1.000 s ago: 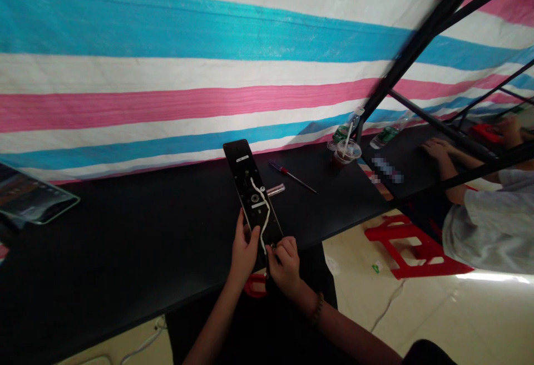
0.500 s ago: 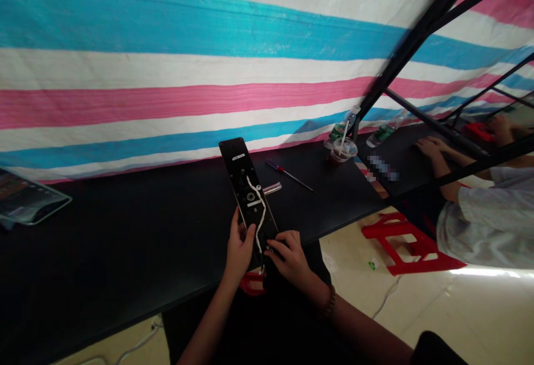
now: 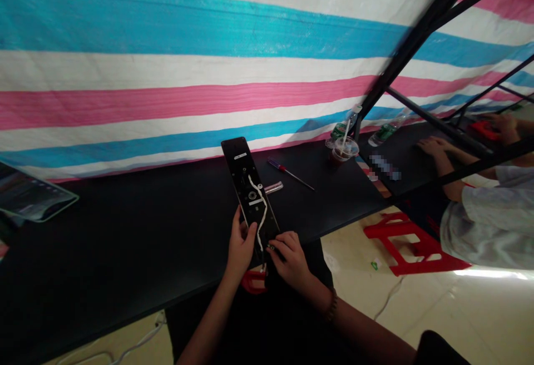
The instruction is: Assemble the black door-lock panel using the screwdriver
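A long black panel (image 3: 239,167) rests on the black table, its near end jutting past the front edge toward me. Along its face runs a white cable (image 3: 264,209), down to a connector at the near end. My left hand (image 3: 242,242) grips the panel's left edge, thumb on the face and fingers underneath. At the near right corner, my right hand (image 3: 290,256) is closed with thumb and fingers pinched together. A small shiny piece shows at those fingertips; its kind is too small to tell. A screwdriver (image 3: 290,173) lies behind the panel, to its right.
Near the screwdriver is a small clear plastic piece (image 3: 274,188). A drink cup (image 3: 345,149) and bottles stand at the back right, beside a black metal frame (image 3: 390,70). A tablet-like device (image 3: 37,192) is at left. Another person sits to the right near a red stool (image 3: 400,242).
The view has shifted slightly. My right fingertips have moved a little at the panel's corner, and the small shiny piece shows more clearly. My left hand keeps its grip.
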Demonstrator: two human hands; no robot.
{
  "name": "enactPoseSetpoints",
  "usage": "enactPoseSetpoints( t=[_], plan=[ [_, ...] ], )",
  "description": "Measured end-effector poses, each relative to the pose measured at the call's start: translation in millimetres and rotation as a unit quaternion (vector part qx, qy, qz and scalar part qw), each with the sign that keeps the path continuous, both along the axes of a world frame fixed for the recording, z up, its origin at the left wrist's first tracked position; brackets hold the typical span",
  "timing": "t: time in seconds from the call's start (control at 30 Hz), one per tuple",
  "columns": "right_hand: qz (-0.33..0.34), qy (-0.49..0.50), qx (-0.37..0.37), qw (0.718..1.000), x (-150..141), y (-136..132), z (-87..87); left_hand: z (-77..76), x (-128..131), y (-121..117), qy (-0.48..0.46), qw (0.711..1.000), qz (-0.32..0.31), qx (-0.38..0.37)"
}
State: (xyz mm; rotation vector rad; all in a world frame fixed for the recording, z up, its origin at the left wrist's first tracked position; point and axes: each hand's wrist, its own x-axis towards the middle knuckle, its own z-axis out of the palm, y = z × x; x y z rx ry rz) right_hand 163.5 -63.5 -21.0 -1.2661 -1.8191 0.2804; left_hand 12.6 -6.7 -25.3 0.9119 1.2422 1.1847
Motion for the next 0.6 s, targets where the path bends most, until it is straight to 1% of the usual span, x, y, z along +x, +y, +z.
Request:
enactPoseSetpoints(
  t=[0.23, 0.4, 0.6],
  plan=[
    [0.008, 0.013, -0.02, 1.0, -1.0, -2.5, -1.8, -3.1, -0.9, 1.0, 0.009, 1.0, -0.003, 0.008],
    [0.004, 0.026, 0.0, 1.0, -1.8, -5.0, -4.2, -1.4, -0.9, 0.6, 0.012, 1.0, -0.001, 0.006],
    [0.006, 0.044, 0.001, 0.999, -3.3, -2.7, -2.8, -2.6, -1.2, 0.0, 0.019, 1.0, -0.002, 0.012]
  ],
)
